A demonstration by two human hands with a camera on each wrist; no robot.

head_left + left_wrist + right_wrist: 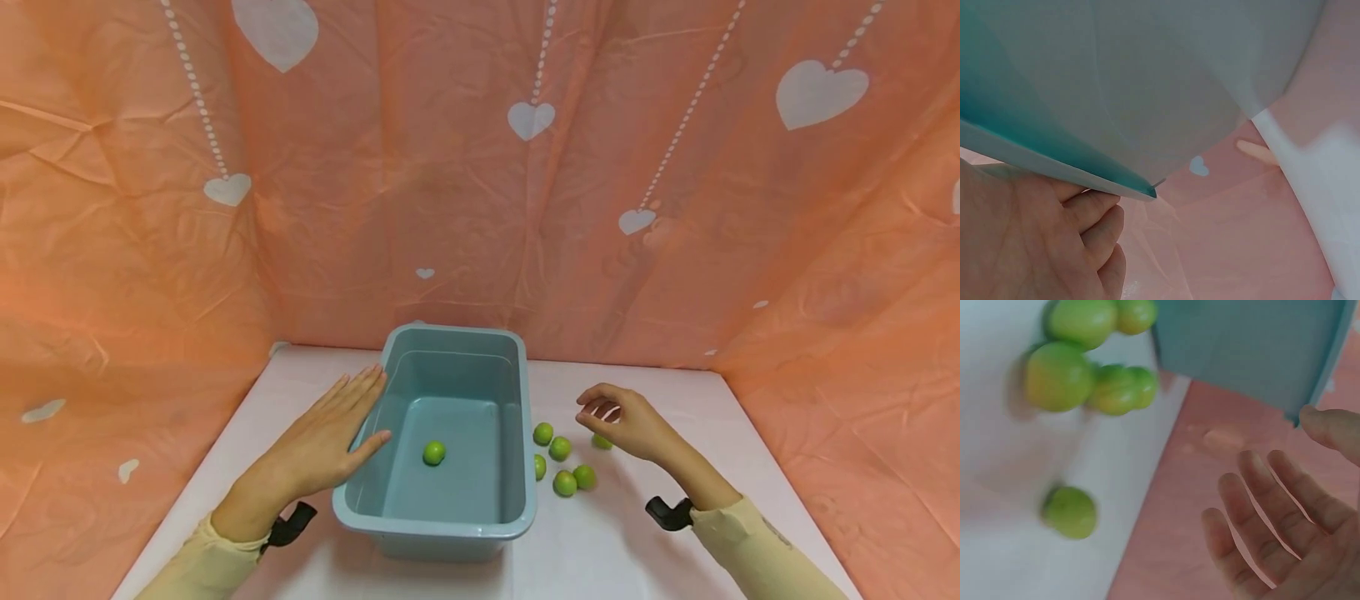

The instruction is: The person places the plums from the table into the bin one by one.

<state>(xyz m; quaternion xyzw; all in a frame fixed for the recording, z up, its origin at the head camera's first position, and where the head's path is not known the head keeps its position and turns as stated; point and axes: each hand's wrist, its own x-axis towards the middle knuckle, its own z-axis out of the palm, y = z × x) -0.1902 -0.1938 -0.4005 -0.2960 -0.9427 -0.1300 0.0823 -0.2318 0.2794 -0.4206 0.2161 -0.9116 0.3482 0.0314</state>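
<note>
A grey-blue plastic tub (435,527) stands on the table, with one small round green fruit (433,452) on its floor. My left hand (318,446) is at the tub's left rim, fingers straight and together, thumb apart; in the left wrist view those fingers (1099,228) lie along the rim, and whether they press on it I cannot tell. To the right of the tub my right hand (626,423) hovers with loosely bent fingers and holds nothing. Beneath it lies a partly hidden green fruit (602,442). In the right wrist view its fingers (1260,534) are spread.
Several more green fruits (565,482) lie grouped on the white tabletop (600,550) against the tub's right side. Orange-pink cloth (465,208) with white hearts hangs behind the table and along both sides.
</note>
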